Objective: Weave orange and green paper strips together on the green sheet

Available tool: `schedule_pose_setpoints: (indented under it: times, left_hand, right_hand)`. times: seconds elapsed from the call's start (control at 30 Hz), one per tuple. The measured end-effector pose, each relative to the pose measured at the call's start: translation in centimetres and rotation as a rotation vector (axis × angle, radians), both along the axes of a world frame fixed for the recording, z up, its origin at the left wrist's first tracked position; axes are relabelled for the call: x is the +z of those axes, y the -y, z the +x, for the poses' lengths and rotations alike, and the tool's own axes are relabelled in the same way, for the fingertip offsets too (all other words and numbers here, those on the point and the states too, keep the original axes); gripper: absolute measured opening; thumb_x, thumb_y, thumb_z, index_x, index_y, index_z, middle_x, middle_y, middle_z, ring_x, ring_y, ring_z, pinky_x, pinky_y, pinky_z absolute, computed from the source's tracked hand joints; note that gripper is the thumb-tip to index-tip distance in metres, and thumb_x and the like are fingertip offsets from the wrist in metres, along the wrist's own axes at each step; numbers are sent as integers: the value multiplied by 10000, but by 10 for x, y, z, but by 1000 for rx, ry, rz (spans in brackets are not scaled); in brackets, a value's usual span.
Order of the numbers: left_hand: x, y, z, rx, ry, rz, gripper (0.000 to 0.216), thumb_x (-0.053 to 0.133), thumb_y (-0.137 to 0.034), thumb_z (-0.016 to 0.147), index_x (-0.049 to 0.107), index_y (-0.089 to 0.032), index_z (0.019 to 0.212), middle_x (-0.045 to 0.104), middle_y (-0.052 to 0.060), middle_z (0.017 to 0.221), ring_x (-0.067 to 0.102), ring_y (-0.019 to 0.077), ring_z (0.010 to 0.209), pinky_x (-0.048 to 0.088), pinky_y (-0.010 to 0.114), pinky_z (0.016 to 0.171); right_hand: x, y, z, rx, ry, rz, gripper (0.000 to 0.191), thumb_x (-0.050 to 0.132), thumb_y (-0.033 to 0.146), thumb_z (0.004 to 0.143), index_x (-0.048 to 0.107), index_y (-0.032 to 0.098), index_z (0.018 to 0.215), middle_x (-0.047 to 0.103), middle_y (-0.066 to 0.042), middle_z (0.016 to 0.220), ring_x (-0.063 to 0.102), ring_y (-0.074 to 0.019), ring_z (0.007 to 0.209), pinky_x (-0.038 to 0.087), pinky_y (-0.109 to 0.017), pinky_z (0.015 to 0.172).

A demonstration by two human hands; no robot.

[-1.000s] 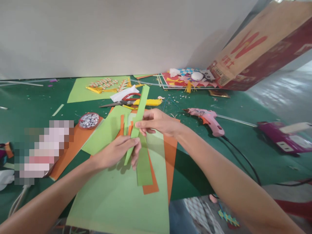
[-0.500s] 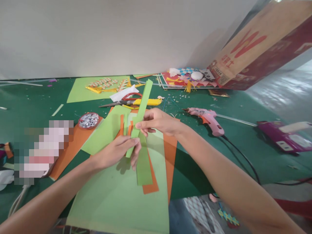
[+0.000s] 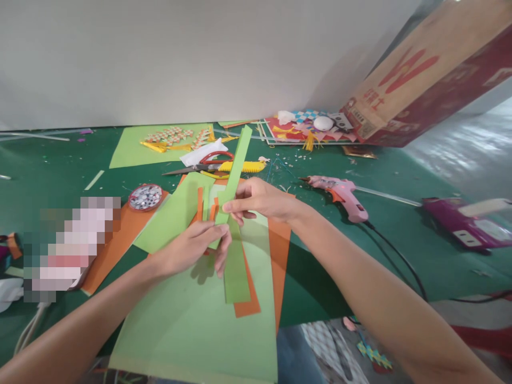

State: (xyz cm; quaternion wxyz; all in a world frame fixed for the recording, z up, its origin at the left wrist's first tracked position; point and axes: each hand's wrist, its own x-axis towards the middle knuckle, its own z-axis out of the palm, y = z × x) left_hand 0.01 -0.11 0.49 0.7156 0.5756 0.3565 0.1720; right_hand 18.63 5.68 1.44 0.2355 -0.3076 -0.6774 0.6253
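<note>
A light green paper strip [image 3: 238, 162] slants up and away between my two hands. My right hand [image 3: 256, 200] pinches it between thumb and fingers partway along. Lower down, my left hand [image 3: 208, 237] is closed round its near end, which the fingers partly hide. Narrow orange strips [image 3: 200, 204] and thin green strips show just above the left hand; whether they are held or lie on the paper, I cannot tell. Below the hands a wider green strip [image 3: 237, 272] overlaps an orange strip [image 3: 247, 309], both on a large pale green sheet [image 3: 192, 330].
Scissors [image 3: 192, 169] and a yellow-handled tool [image 3: 248, 167] lie beyond the hands. A pink glue gun [image 3: 340, 194] with its cord is to the right. At left are a round box of googly eyes [image 3: 144, 198] and a blurred-out object [image 3: 76, 250]. A paper bag [image 3: 400, 80] stands back right.
The green strip has slid slightly upward: its top reaches a little higher and less of its lower end pokes out below my left hand. Both hands stay nearly in place.
</note>
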Motion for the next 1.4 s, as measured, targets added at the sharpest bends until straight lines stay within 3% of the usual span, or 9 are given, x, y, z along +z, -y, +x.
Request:
schedule_pose_setpoints:
  times: [0.27, 0.7, 0.97, 1.4]
  left_hand:
    - [-3, -2, -2, 18, -10, 32, 367, 323, -331, 965, 466, -166, 670, 548, -32, 509, 595, 106, 515, 437, 222, 578]
    - [-2, 0, 0, 20, 56, -4, 369, 319, -306, 969, 470, -160, 666, 550, -28, 496, 582, 100, 483, 442, 213, 554]
    - [-2, -2, -1, -37, 39, -30, 428, 319, -350, 966, 505, -153, 635, 581, -2, 487, 593, 111, 485, 436, 216, 554]
    - [3, 1, 1, -40, -22, 31, 384, 342, -378, 958, 519, -159, 697, 591, -14, 512, 600, 109, 512, 443, 221, 580]
  right_hand:
    - [-3, 3, -3, 4, 13, -59, 308, 729, 351, 708, 557, 136, 569, 589, 3, 517, 461, -56, 426, 303, -197, 382]
    - [1, 2, 0, 8, -7, -11, 265, 702, 347, 741, 588, 130, 638, 596, 6, 536, 413, -46, 417, 293, -200, 388]
    - [-1, 1, 0, 25, 46, 2, 298, 697, 325, 749, 556, 134, 569, 594, 0, 503, 431, -49, 408, 309, -203, 402]
    - [2, 0, 3, 7, 25, -19, 263, 697, 296, 742, 586, 122, 579, 598, -1, 494, 405, -43, 398, 308, -202, 407]
